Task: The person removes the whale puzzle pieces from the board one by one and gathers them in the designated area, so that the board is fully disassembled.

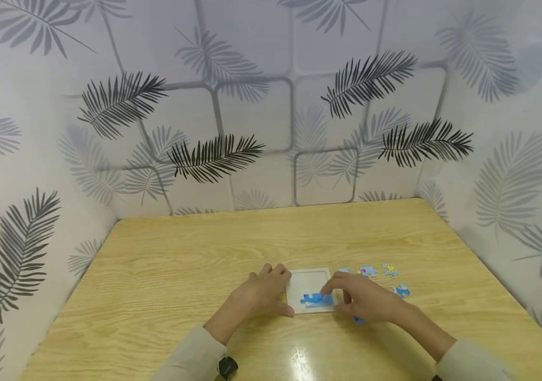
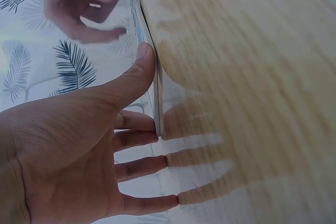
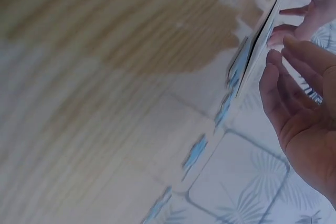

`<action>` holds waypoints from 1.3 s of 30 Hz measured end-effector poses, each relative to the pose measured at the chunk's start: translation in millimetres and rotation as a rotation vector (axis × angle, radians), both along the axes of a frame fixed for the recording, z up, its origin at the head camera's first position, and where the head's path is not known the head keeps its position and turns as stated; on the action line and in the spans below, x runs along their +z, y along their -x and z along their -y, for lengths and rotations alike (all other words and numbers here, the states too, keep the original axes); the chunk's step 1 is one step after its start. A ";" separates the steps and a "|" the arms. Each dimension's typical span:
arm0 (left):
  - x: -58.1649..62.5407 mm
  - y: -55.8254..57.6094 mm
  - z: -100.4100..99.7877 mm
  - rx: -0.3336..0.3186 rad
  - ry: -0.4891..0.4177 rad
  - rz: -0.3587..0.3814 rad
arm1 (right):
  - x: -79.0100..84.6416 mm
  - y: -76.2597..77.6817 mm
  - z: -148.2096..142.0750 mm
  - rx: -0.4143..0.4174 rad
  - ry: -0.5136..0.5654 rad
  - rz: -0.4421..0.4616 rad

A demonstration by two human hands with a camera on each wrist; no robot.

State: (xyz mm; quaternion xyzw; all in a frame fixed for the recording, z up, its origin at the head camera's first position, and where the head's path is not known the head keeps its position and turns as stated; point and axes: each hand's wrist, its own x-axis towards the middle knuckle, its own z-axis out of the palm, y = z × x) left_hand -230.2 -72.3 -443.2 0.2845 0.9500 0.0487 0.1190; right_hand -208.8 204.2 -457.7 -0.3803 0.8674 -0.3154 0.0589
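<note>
A white puzzle tray [image 1: 305, 280] lies on the table between the two hands, with blue jigsaw pieces [image 1: 312, 298] along its near side. At its left edge my left hand [image 1: 266, 291] rests with fingers spread. The left wrist view shows these fingers nearly straight, tips on the table, and the thumb against the tray edge [image 2: 157, 93]. My right hand [image 1: 366, 297] reaches over the tray's right side, index fingertip at the blue pieces. In the right wrist view its fingers [image 3: 274, 85] are loosely bent and nothing shows pinched between them.
Several loose jigsaw pieces lie right of the tray, among them a pale blue one with pink [image 1: 368, 271], one with a yellow flower [image 1: 390, 269] and a blue-and-white one [image 1: 402, 290]. Another piece [image 1: 359, 320] shows below the right hand. Leaf-patterned walls surround the wooden table [image 1: 195, 254].
</note>
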 end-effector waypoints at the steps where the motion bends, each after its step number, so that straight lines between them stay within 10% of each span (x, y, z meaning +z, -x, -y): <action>1: -0.2 0.1 -0.3 -0.002 0.002 0.000 | -1.0 2.6 5.0 -0.010 -0.009 0.011; 19: -8.9 -8.8 -3.1 -0.041 0.040 -0.026 | -12.1 5.9 37.8 -0.017 -0.090 0.114; 39: -0.2 -0.6 -0.9 -0.014 0.046 -0.042 | 3.2 11.3 28.6 -0.063 -0.145 -0.091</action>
